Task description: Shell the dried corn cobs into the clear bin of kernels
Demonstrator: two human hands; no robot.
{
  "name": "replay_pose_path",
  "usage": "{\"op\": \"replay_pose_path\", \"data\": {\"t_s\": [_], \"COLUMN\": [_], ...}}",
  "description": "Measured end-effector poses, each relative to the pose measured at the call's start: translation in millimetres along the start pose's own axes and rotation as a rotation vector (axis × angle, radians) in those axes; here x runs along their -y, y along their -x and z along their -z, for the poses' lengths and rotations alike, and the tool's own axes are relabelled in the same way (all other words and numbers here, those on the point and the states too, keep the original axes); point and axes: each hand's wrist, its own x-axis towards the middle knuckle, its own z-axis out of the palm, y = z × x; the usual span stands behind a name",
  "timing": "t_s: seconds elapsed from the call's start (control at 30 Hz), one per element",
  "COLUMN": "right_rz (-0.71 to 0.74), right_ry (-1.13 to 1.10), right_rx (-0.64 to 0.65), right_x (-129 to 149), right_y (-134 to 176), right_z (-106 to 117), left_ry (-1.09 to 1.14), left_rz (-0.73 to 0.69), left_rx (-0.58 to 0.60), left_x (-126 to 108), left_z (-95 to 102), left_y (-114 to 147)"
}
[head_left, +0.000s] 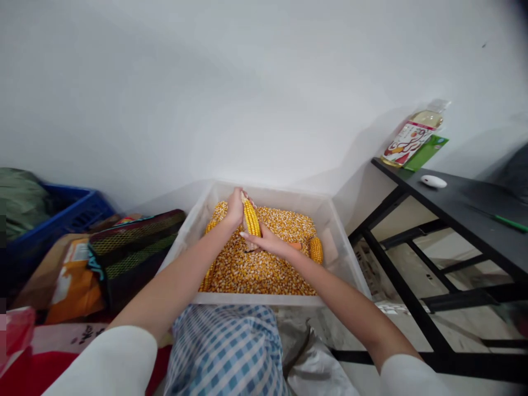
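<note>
A yellow ear of corn is held upright, slightly tilted, over a translucent plastic bin. My left hand is closed around its upper end. At the lower end, my right hand grips the ear, its thumb across the front and its other fingers mostly hidden. Loose corn kernels cover the bin's bottom in a thick layer. Another ear of corn lies by the right wall, and more ears are partly visible along the left wall. Beside my right wrist is an orange piece I cannot identify.
To the right stands a black table holding a bottle, a green packet, a white oval object and a green pen-like stick. Bags, including an orange one, and a blue crate sit at left. A white wall rises behind.
</note>
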Motion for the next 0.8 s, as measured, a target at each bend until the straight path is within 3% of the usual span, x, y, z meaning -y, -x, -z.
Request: {"op": "replay_pose_path", "data": {"t_s": [0.07,0.13,0.3,0.57,0.73,0.8], "right_rz": [-0.057,-0.024,0.129,0.098,0.031,0.017], "right_ry": [-0.093,-0.114,0.054,0.150,-0.208,-0.309], "right_rx": [0.048,0.036,-0.057,-0.202,0.077,0.120], "right_x": [-1.2,-2.4,-8.2,-15.6,-13.7,-15.1], "right_y": [-1.0,-1.6,-3.4,-3.1,-4.0,-5.3], "right_z": [1.7,3.2,3.1,-2.8,6.9,9.8], "left_ry": [-0.019,-0.035,-0.059,-0.068,-0.049,-0.047], "left_rz": [0.011,0.015,-0.043,-0.065,-0.015,-0.005], "left_rx": [0.037,0.047,-0.074,-0.091,-0.047,-0.048], "left_x": [2.1,4.5,7.3,8.5,9.7,8.5], "left_z": [-0.6,-1.6,-5.3,-13.2,-7.2,-6.4], "left_y": [0.3,-0.4,-1.6,4.1,2.0,2.6]}}
